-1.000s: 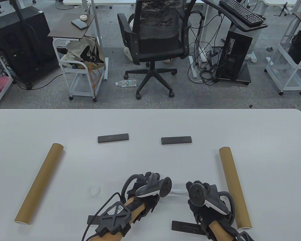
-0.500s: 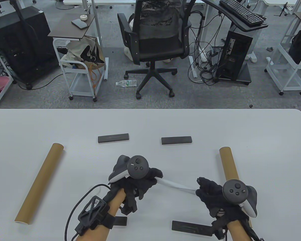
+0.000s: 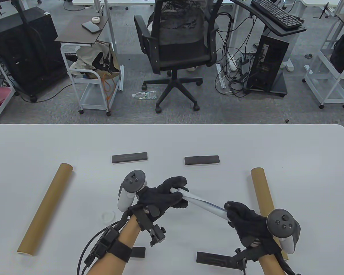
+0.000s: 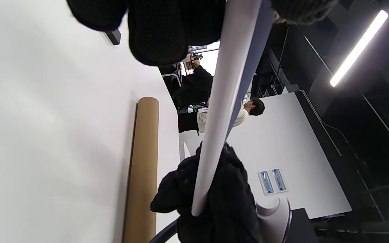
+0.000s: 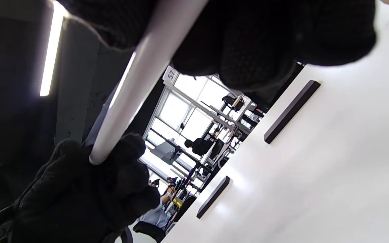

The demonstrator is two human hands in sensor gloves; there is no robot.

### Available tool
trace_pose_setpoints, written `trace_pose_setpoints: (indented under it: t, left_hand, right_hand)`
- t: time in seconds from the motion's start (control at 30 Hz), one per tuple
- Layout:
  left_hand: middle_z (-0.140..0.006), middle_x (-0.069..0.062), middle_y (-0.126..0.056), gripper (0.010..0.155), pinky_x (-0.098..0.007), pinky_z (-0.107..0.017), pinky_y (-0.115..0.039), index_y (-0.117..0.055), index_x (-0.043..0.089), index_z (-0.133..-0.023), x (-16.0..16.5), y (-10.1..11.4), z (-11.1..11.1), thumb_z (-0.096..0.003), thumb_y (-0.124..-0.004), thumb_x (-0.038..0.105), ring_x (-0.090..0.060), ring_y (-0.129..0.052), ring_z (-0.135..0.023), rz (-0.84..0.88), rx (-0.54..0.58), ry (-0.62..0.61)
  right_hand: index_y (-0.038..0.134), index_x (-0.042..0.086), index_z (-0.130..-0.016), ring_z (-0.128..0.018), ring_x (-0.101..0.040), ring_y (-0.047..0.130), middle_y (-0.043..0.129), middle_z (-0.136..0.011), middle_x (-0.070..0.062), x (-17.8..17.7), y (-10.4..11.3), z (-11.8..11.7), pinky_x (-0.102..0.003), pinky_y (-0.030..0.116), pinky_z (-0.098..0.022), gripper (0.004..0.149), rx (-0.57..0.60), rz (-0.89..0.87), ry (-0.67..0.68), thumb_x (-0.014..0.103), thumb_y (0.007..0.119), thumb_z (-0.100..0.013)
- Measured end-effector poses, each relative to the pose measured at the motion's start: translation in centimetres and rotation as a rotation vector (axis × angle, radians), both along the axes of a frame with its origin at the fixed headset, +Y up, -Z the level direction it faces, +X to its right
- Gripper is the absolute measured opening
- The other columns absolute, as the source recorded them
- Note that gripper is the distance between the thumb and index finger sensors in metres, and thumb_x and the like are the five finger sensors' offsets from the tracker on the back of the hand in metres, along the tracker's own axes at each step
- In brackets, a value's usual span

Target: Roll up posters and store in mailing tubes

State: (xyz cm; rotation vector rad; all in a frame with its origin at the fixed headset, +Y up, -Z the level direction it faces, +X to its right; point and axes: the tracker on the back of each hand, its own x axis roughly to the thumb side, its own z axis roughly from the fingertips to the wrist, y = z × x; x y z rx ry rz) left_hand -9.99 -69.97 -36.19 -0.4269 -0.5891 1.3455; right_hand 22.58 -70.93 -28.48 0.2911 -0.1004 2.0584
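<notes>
A tightly rolled white poster (image 3: 204,202) hangs above the table between both hands, sloping down to the right. My left hand (image 3: 167,193) grips its upper left end. My right hand (image 3: 240,214) grips the lower right end. The left wrist view shows the roll (image 4: 226,101) running from my fingers to the right glove (image 4: 214,195). In the right wrist view the roll (image 5: 137,87) reaches to the left glove (image 5: 86,189). One brown mailing tube (image 3: 46,209) lies at the left of the table, another (image 3: 263,197) at the right, just beyond my right hand.
Two dark bars (image 3: 129,157) (image 3: 201,160) lie at mid-table, two more (image 3: 215,258) (image 3: 138,252) near the front edge. A small clear ring (image 3: 107,216) sits left of my left forearm. Beyond the table stand an office chair (image 3: 177,48) and carts.
Both hands lifted the rolled poster off the table and turned palm-down. The left hand rose and moved away from me; the right hand shifted right toward the right tube. More of the roll shows.
</notes>
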Motion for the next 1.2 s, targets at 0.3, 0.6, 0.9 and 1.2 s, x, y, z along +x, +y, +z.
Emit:
trace_pose_setpoints:
  t: [0.3, 0.6, 0.9, 1.2]
  left_hand:
    - [-0.089, 0.001, -0.080, 0.052, -0.049, -0.058, -0.080, -0.052, 0.032, -0.093, 0.7, 0.1, 1.0, -0.0462, -0.069, 0.045, -0.020, -0.101, -0.062, 0.031, 0.035, 0.200]
    - [-0.083, 0.001, -0.086, 0.046, -0.050, -0.055, -0.081, -0.063, 0.031, -0.087, 0.1, 0.0, 0.6, -0.0454, -0.072, 0.048, -0.022, -0.104, -0.059, 0.059, -0.001, 0.248]
    - [-0.096, -0.002, -0.081, 0.043, -0.051, -0.056, -0.081, -0.074, 0.040, -0.085, 0.0, 1.4, 0.5, -0.0430, -0.080, 0.046, -0.025, -0.103, -0.066, -0.027, 0.170, 0.089]
    - [-0.089, -0.004, -0.086, 0.044, -0.047, -0.052, -0.086, -0.075, 0.035, -0.088, 0.3, 2.0, 0.4, -0.0447, -0.081, 0.038, -0.020, -0.107, -0.060, -0.094, 0.200, 0.017]
  right_hand:
    - [0.071, 0.012, -0.086, -0.049, -0.040, 0.089, 0.083, -0.068, -0.016, -0.8, -0.2, 0.4, -0.052, 0.078, -0.034, 0.052, 0.051, 0.010, -0.007, 0.043, 0.079, -0.045]
    - [0.073, 0.012, -0.084, -0.045, -0.039, 0.091, 0.085, -0.065, -0.017, -1.9, 1.1, 1.1, -0.052, 0.079, -0.031, 0.048, 0.232, 0.185, -0.053, 0.035, 0.083, -0.043]
    - [0.077, 0.011, -0.082, -0.038, -0.037, 0.094, 0.089, -0.059, -0.017, -0.6, -0.1, -0.2, -0.051, 0.081, -0.025, 0.045, 0.022, -0.002, 0.081, 0.035, 0.082, -0.044]
    - [0.076, 0.010, -0.082, -0.038, -0.039, 0.093, 0.088, -0.060, -0.018, -0.1, -0.3, -0.4, -0.051, 0.080, -0.026, 0.046, -0.021, -0.045, 0.088, 0.036, 0.083, -0.045]
